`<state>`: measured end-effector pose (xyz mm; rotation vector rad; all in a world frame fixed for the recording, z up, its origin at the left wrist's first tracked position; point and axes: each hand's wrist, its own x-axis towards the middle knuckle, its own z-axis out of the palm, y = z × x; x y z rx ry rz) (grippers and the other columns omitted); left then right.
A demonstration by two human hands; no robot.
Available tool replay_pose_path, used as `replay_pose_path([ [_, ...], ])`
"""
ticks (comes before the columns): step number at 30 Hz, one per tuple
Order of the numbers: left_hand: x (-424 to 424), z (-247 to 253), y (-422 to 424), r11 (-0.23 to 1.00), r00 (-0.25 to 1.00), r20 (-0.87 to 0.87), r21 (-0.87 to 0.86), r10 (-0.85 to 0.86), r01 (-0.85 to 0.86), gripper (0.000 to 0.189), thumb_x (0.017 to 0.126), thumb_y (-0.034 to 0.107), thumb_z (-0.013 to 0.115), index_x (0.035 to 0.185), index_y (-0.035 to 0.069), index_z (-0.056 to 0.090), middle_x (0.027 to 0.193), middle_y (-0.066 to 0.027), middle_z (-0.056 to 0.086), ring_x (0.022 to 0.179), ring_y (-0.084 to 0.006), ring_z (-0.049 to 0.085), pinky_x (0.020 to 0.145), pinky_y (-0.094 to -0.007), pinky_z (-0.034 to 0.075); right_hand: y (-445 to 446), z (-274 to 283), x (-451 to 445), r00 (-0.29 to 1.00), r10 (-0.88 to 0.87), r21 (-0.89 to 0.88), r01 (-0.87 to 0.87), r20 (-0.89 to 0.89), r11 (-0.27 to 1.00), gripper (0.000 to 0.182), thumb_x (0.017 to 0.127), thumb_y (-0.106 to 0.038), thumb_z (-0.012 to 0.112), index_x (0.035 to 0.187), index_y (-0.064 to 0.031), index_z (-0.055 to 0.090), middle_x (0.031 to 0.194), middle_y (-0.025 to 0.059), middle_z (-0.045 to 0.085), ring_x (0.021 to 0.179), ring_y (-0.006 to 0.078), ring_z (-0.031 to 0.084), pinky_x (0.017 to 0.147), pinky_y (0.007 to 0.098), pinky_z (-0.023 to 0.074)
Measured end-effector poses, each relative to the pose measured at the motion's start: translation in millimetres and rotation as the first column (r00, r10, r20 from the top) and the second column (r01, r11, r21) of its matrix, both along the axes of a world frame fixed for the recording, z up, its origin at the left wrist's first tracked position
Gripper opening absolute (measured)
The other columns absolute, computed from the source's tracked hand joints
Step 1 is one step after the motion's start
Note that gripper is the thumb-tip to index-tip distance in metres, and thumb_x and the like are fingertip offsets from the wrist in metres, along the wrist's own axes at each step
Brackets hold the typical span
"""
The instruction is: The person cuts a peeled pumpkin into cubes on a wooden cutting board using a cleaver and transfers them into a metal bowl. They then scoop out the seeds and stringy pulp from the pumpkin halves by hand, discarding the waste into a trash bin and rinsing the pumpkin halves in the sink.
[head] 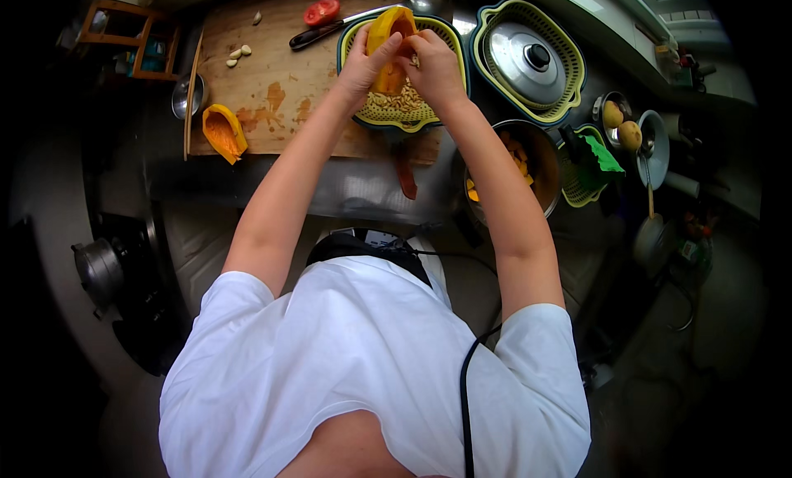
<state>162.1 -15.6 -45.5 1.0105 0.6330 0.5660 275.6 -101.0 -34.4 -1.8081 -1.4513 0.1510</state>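
My left hand [357, 71] grips a wedge of pumpkin [385, 32] with orange flesh, tilted over a yellow-green plastic colander [405, 120]. At the hollow of that wedge are the curled fingers of my right hand [436, 70]. A few pale seeds show by these fingertips; whether they are pinched is hidden. Many loose pumpkin seeds [402, 100] lie in the colander below. A second pumpkin piece [224, 133], scooped side up, rests at the near left of the wooden cutting board [272, 116]. To the right, partly behind my forearm, a metal pot [544, 175] holds cut pumpkin chunks [520, 162].
On the board lie garlic cloves [234, 58], a halved tomato [322, 11] and a black-handled ladle [318, 34]. A knife [405, 175] juts over the counter's front edge. Further right are a lidded colander [526, 63], a small green-and-yellow basket [581, 184] and potatoes [628, 134].
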Motion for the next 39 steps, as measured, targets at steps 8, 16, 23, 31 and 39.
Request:
replay_pose_path([
  [8, -1.9, -9.9, 8.6, 0.991, 0.986, 0.156, -0.126, 0.067, -0.047, 0.058, 0.081, 0.038, 0.071, 0.123, 0.009, 0.043, 0.112, -0.0037, 0.054, 0.102, -0.0132, 0.054, 0.087, -0.0293, 0.047, -14.8, 10.6, -18.6, 0.963, 0.116, -0.145, -0.155, -0.243, 0.977, 0.009, 0.075, -0.002, 0.064, 0.084, -0.0021, 0.062, 0.086, 0.0136, 0.058, 0.08, 0.0312, 0.059, 0.071, 0.0378, 0.048],
  [16, 0.5, -5.4, 10.7, 0.994, 0.988, 0.133, -0.084, 0.078, -0.068, 0.06, 0.081, 0.039, 0.071, 0.123, 0.009, 0.04, 0.11, -0.0053, 0.053, 0.1, -0.0146, 0.055, 0.085, -0.0304, 0.049, -10.8, 5.7, -20.5, 0.971, 0.218, -0.026, -0.222, -0.098, 0.975, 0.016, 0.077, -0.002, 0.06, 0.092, 0.0006, 0.055, 0.09, 0.0157, 0.056, 0.089, 0.0349, 0.055, 0.077, 0.04, 0.045],
  [23, 1.5, -6.1, 12.1, 0.991, 0.977, 0.188, -0.098, 0.104, -0.087, 0.06, 0.081, 0.04, 0.071, 0.122, 0.01, 0.039, 0.109, -0.0047, 0.053, 0.099, -0.0149, 0.055, 0.083, -0.0311, 0.049, -19.5, 8.6, -26.6, 0.931, 0.188, 0.001, -0.197, -0.313, 0.98, 0.018, 0.077, -0.005, 0.065, 0.089, 0.001, 0.053, 0.085, 0.0165, 0.057, 0.081, 0.036, 0.057, 0.07, 0.0404, 0.046],
  [31, -4.2, -4.6, 19.1, 0.976, 0.954, 0.203, -0.055, 0.218, -0.211, 0.062, 0.081, 0.043, 0.069, 0.124, 0.013, 0.038, 0.112, -0.0034, 0.05, 0.103, -0.0151, 0.052, 0.086, -0.0324, 0.047, -29.9, 8.9, -24.7, 0.936, 0.059, -0.041, -0.078, -0.346, 0.996, 0.009, 0.078, -0.003, 0.065, 0.083, 0.0007, 0.059, 0.079, 0.015, 0.061, 0.075, 0.0322, 0.061, 0.065, 0.0367, 0.0482],
  [39, -9.5, 2.8, 16.2, 0.989, 0.979, 0.153, -0.071, 0.137, -0.128, 0.06, 0.083, 0.042, 0.067, 0.126, 0.012, 0.038, 0.112, -0.0034, 0.052, 0.104, -0.0148, 0.052, 0.087, -0.0313, 0.047, -26.3, -22.8, -6.3, 0.969, -0.037, -0.057, 0.024, -0.242, 0.998, 0.017, 0.077, -0.004, 0.065, 0.093, -0.0013, 0.06, 0.089, 0.0141, 0.059, 0.079, 0.0325, 0.061, 0.069, 0.0383, 0.0496],
])
